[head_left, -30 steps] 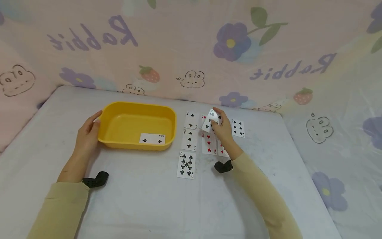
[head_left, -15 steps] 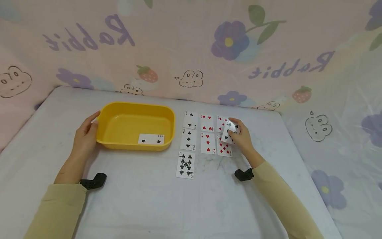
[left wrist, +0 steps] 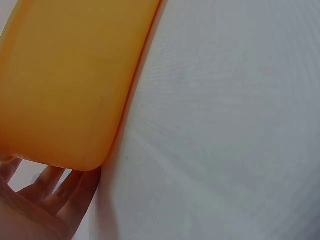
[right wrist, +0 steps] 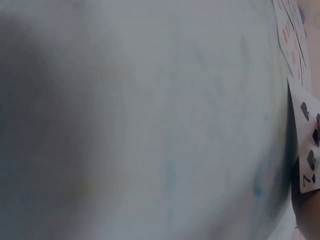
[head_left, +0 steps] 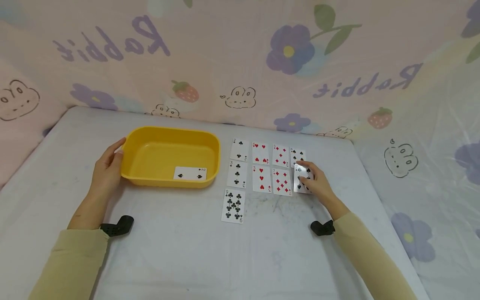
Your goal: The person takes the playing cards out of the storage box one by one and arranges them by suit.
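My left hand [head_left: 106, 171] rests its fingers against the left end of a yellow plastic tray [head_left: 170, 182]; in the left wrist view the fingers [left wrist: 75, 195] reach its lower corner. Inside the tray a two of spades [head_left: 189, 173] lies face up. Between thumb and fingers, my right hand [head_left: 318, 183] pinches a seven of spades [head_left: 303, 183], face up, just below the six of spades [head_left: 297, 154] and right of the seven of diamonds [head_left: 282, 183]. In the right wrist view this seven [right wrist: 311, 145] is slightly tilted, with a dark shadow beneath it.
Left of the right hand lie a five of diamonds [head_left: 281, 155], four of hearts [head_left: 260, 153] and three of hearts [head_left: 261, 179]. Nearer the tray runs a column of clubs: two [head_left: 238, 149], three [head_left: 237, 174] and nine [head_left: 233, 206]. A patterned cloth wall [head_left: 210, 54] closes the back.
The right hand has carried the seven of spades rightward, from over the hearts and past the diamonds to below the six of spades. The left hand and tray have stayed in place.
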Motion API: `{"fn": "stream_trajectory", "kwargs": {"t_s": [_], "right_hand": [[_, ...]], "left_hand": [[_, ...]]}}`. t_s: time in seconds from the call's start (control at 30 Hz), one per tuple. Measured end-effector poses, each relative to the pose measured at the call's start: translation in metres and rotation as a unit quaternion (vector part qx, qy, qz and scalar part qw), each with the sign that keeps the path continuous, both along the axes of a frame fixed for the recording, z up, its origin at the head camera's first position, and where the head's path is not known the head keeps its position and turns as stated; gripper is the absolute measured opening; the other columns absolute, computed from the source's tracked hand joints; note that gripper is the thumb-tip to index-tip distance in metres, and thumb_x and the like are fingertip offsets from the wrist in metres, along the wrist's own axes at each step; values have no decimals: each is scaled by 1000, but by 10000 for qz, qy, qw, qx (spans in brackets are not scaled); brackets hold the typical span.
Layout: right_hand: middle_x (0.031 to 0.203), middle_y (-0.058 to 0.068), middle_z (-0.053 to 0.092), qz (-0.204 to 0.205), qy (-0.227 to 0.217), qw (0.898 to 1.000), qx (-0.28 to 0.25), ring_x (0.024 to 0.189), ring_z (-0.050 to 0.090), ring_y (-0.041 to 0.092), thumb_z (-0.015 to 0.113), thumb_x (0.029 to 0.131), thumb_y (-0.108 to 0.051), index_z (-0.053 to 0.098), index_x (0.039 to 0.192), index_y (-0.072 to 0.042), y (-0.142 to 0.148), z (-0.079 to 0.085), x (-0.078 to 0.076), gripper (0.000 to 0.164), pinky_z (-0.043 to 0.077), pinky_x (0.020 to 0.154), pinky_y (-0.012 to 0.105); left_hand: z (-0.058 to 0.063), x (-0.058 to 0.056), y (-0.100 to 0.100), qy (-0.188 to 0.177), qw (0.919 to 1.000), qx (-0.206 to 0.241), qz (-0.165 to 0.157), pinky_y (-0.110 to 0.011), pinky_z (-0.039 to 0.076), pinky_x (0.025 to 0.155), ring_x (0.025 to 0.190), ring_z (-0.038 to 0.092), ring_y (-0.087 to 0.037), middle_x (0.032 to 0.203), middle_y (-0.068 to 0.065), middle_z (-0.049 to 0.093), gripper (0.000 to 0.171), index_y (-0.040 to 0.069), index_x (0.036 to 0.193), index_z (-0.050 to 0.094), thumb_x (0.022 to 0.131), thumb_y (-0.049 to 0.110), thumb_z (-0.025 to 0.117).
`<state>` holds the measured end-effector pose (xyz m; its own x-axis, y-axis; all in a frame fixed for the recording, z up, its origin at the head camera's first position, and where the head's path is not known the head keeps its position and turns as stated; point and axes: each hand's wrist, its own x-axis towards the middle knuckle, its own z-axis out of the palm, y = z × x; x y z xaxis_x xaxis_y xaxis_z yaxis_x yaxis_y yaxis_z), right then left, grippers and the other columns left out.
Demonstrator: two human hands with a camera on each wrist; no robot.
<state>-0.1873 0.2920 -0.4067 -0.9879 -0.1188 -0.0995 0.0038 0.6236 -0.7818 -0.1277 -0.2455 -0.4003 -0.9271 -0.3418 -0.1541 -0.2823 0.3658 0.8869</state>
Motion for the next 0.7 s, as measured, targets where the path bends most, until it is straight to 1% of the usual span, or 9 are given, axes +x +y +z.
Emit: {"fn": "stream_trajectory", "kwargs": {"t_s": [0.13, 0.2, 0.27, 0.33, 0.43, 0.5, 0.7], "right_hand": [[157, 19, 22, 52, -269, 9996, 28, 147, 7, 37, 54, 90, 2, 41, 143, -5, 5, -1, 1, 55, 11, 114, 60], [157, 20, 20, 46, -389, 9991, 168, 146, 7, 39, 56, 90, 1, 41, 143, -6, 6, -2, 1, 56, 12, 114, 61], [156, 23, 20, 22, -435, 9984, 365, 145, 10, 42, 59, 89, -1, 42, 142, -6, 6, -3, 0, 56, 14, 113, 62], [152, 26, 22, -6, -383, 9979, 527, 142, 16, 44, 60, 88, -3, 44, 140, -4, 6, -5, 0, 55, 17, 111, 62], [145, 29, 25, -27, -161, 9976, 680, 136, 20, 44, 62, 87, -3, 48, 136, -1, 5, -6, 1, 51, 19, 109, 62], [143, 29, 25, -47, -41, 9969, 781, 134, 19, 44, 63, 87, -3, 49, 134, 1, 4, -7, 1, 49, 20, 108, 61], [145, 29, 20, -272, 109, 9944, 1011, 135, 16, 45, 64, 86, -7, 49, 133, -1, -5, -6, 0, 50, 18, 108, 63]], "left_hand": [[2, 0, 1, -14, 10000, 44, 2, -50, 33, 110, 126, 39, -33, 153, -17, 31, 47, 41, 151, 23, 104, 42, 22], [2, 0, 1, -21, 10000, 38, -5, -48, 35, 109, 122, 40, -31, 152, -17, 33, 47, 42, 150, 23, 104, 41, 22], [2, 0, 1, -22, 10000, 31, -32, -47, 36, 108, 120, 41, -29, 152, -17, 33, 47, 42, 150, 23, 104, 41, 21], [2, -1, 0, -15, 10000, 18, -66, -48, 35, 108, 120, 40, -29, 152, -17, 33, 47, 42, 151, 23, 104, 41, 21], [2, -1, 0, -9, 10000, 29, -87, -50, 34, 109, 123, 39, -31, 154, -16, 30, 47, 43, 150, 22, 104, 42, 21], [2, -1, -1, -5, 10000, 5, -69, -49, 35, 109, 122, 39, -30, 154, -16, 30, 47, 42, 150, 23, 104, 41, 21], [1, 1, -1, 24, 9999, -96, -38, -40, 40, 105, 111, 42, -22, 151, -16, 34, 47, 41, 150, 24, 104, 41, 22]]}}
